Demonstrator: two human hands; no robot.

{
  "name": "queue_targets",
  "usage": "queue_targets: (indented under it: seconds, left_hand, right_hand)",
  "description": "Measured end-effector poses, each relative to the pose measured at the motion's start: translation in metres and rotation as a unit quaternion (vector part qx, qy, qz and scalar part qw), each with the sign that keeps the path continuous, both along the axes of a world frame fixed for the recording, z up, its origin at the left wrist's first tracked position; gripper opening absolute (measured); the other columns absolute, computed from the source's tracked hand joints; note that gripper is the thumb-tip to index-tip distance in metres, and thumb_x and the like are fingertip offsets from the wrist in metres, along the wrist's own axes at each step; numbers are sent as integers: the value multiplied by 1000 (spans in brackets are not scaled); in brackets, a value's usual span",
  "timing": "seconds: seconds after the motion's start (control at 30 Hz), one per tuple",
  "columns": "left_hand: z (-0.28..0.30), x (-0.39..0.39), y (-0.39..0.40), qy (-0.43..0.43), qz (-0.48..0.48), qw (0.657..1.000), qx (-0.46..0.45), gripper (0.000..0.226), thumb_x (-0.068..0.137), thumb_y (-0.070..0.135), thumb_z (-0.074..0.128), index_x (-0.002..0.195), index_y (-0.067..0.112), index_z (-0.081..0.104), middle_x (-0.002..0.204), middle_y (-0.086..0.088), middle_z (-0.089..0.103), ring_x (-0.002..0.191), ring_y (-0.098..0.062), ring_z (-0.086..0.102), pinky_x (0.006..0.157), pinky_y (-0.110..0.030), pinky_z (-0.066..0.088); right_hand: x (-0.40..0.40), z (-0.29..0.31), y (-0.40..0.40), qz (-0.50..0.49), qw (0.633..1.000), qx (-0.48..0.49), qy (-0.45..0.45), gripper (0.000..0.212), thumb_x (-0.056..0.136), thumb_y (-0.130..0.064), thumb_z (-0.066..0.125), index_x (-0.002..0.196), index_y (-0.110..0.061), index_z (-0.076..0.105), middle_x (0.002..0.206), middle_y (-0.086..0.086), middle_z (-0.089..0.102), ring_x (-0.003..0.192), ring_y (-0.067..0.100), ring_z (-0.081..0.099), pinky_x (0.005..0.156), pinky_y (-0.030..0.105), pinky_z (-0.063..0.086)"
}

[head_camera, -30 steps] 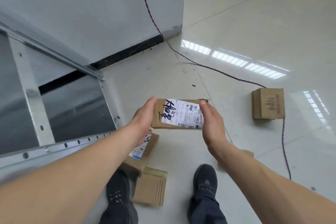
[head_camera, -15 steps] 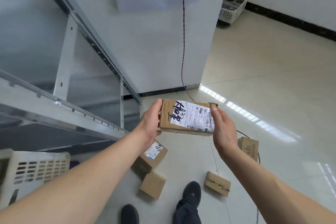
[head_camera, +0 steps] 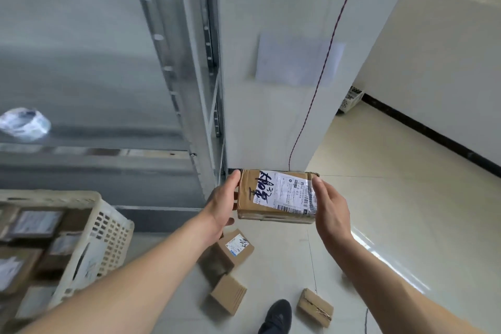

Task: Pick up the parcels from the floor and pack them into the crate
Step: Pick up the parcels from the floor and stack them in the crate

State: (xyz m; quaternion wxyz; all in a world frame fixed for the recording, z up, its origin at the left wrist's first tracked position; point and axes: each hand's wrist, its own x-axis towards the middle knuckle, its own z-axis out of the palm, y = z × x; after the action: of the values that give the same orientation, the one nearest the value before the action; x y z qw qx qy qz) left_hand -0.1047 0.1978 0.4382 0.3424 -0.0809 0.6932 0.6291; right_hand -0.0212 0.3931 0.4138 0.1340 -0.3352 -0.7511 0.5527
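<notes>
Both hands, left hand (head_camera: 222, 207) and right hand (head_camera: 329, 207), still grip the labelled parcel (head_camera: 276, 195); view swung left, crate (head_camera: 103, 228) now bigger left of them.

The brown cardboard parcel with a white printed label (head_camera: 276, 195) is the landmark, held in mid-air above the pale tiled floor (head_camera: 406, 225) between the left hand (head_camera: 223, 205), on its left end, and the right hand (head_camera: 329, 209), on its right end. Below it on the floor lie three small brown cardboard boxes: a labelled one (head_camera: 230, 251) directly beneath, a plain one (head_camera: 228, 294) nearer the person, a taped one (head_camera: 315, 307) to the lower right. Between those last two stands a dark shoe (head_camera: 276, 317). Far to its lower left sits the cream perforated plastic crate (head_camera: 103, 236), with parcels inside. Behind and to its left rises the grey metal shelving rack (head_camera: 173, 62); directly behind stands a white pillar (head_camera: 271, 116), a thin dark cord (head_camera: 322, 73) hanging down its face.
</notes>
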Motion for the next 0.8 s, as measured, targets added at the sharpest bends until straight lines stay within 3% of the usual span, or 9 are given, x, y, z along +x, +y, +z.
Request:
queue_targets:
  seconds: [0.1, 0.2, 0.27, 0.37, 0.57, 0.7, 0.8]
  left_hand:
    - [14, 12, -44, 15, 10, 1000, 18, 53, 94, 66, 35, 91, 32, 76, 97, -9, 74, 94, -21, 62, 89, -37, 46]
    - [23, 20, -84, 35, 39, 998, 31, 57, 100, 57, 31, 102, 19, 73, 96, -5, 76, 87, -16, 67, 75, -30, 47]
    - [29, 24, -109, 43, 62, 997, 31, 58, 100, 57, 30, 105, 18, 72, 98, -5, 76, 90, -16, 69, 77, -30, 48]
    - [38, 29, -142, 41, 99, 994, 25, 60, 99, 61, 29, 109, 20, 71, 100, -5, 76, 101, -23, 68, 91, -37, 50]
    - [50, 48, -198, 32, 192, 980, 32, 56, 99, 59, 32, 111, 20, 70, 104, -6, 75, 106, -25, 67, 99, -44, 50]
    - [47, 70, -231, 42, 228, 973, 22, 52, 101, 56, 28, 111, 25, 68, 101, 2, 76, 98, -13, 68, 74, -30, 52]
    - [43, 86, -254, 40, 260, 965, 14, 46, 102, 55, 26, 104, 32, 66, 91, 14, 74, 92, -5, 65, 69, -26, 46]
  right_hand:
    - [2, 13, -42, 18, 1000, 5, 11, 55, 84, -71, 44, 92, -27, 76, 85, -10, 75, 89, 16, 68, 86, 40, 50]
    - [-1, 22, -81, 50, 999, 2, 21, 57, 83, -74, 44, 89, -27, 76, 83, -7, 75, 86, 20, 68, 82, 42, 50]
    - [-4, 30, -105, 71, 997, 0, 24, 54, 87, -70, 45, 88, -24, 75, 79, -9, 74, 81, 16, 67, 74, 36, 49]
    - [-10, 41, -135, 116, 992, -11, 42, 41, 100, -54, 52, 91, -21, 75, 76, -12, 73, 76, 9, 64, 68, 29, 46]
    - [-26, 41, -184, 207, 978, -10, 29, 63, 82, -76, 40, 99, -26, 76, 91, -10, 76, 94, 16, 69, 85, 41, 53]
    - [-31, 43, -218, 263, 965, -8, 21, 56, 78, -79, 40, 86, -34, 73, 92, -8, 76, 95, 18, 69, 92, 46, 54]
    - [-34, 40, -244, 303, 953, 2, 4, 60, 79, -78, 40, 88, -29, 73, 92, -7, 75, 95, 22, 69, 91, 45, 55]
